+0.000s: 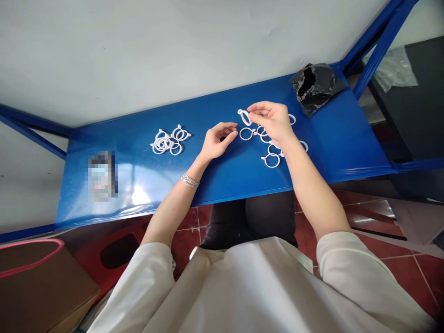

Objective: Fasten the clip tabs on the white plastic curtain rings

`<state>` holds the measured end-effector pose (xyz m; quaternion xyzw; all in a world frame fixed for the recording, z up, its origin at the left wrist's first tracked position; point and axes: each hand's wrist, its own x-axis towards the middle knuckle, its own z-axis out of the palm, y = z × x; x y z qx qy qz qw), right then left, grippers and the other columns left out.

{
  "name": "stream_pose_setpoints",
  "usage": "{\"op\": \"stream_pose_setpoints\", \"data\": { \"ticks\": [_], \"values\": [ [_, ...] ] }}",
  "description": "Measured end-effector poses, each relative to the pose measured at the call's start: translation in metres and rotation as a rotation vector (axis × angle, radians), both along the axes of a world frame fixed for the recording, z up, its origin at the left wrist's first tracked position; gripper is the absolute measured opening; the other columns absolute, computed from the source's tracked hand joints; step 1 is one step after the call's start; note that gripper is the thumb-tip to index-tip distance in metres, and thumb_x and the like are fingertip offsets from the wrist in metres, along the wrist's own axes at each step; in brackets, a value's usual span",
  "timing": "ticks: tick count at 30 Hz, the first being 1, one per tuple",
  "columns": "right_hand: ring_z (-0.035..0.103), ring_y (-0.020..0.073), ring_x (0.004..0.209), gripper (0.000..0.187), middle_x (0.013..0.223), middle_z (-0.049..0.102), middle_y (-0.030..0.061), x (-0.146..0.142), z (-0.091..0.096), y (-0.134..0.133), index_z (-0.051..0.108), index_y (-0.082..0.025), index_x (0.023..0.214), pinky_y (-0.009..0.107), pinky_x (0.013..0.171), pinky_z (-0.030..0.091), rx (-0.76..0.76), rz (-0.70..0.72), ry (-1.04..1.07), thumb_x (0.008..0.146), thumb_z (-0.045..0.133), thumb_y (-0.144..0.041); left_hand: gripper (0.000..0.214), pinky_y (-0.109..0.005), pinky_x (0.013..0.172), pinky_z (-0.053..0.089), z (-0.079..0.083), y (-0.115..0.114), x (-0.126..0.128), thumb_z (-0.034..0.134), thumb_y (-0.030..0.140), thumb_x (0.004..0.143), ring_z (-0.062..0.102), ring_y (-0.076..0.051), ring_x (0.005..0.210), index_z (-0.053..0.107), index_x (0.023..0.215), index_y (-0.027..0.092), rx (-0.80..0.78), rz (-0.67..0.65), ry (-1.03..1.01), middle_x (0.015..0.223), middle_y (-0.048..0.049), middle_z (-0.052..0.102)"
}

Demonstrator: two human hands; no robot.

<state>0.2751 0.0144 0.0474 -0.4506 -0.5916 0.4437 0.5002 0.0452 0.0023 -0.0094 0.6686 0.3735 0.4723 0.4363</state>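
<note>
Between the thumb and fingers of my right hand (272, 121) is a white curtain ring (245, 118), lifted at the hand's left side. Beneath and around that hand lie several more loose white rings (271, 160), each with a small eyelet; the hand and forearm cover some of them. My left hand (219, 140) hovers just left of them, fingers curved and thumb apart, holding nothing. Further left is a pile of white rings (163, 143), overlapping one another on the blue table (215, 178).
A crumpled black plastic bag (314, 88) sits at the table's back right. A blurred-out, phone-like object (102, 176) lies near the left end. Behind the table rises a pale wall (173, 51), with blue frame bars (378, 51) at both ends.
</note>
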Motion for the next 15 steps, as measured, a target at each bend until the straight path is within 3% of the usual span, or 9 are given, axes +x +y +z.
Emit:
{"op": "stream_pose_setpoints", "data": {
  "ticks": [4,9,15],
  "values": [
    [0.078,0.0265,0.098,0.029,0.096,0.080,0.0067,-0.010,0.005,-0.009,0.075,-0.022,0.101,0.045,0.090,0.070,-0.100,0.141,0.071,0.089,0.096,-0.039,0.053,-0.030,0.074,0.063,0.005,0.002,0.001,0.086,0.071,0.093,0.076,-0.014,0.075,0.085,0.107,0.020,-0.046,0.006,-0.089,0.104,-0.0095,0.085],
    [0.076,0.0239,0.089,0.032,0.094,0.080,0.0064,-0.010,0.002,-0.010,0.077,-0.022,0.103,0.042,0.084,0.070,-0.142,0.232,0.069,0.088,0.098,-0.041,0.056,-0.027,0.064,0.059,0.011,0.004,0.000,0.088,0.074,0.090,0.069,-0.011,0.062,0.077,0.090,0.019,-0.133,0.026,-0.164,0.072,-0.0003,0.071],
    [0.073,0.0188,0.077,0.024,0.095,0.078,0.0051,-0.011,-0.010,-0.005,0.077,-0.022,0.104,0.035,0.070,0.065,-0.137,0.199,-0.017,0.089,0.095,-0.027,0.059,-0.027,0.056,0.057,0.015,0.004,-0.006,0.091,0.075,0.086,0.065,-0.009,0.056,0.070,0.094,0.021,-0.270,-0.061,-0.202,0.091,-0.0036,0.079]
  ]
}}
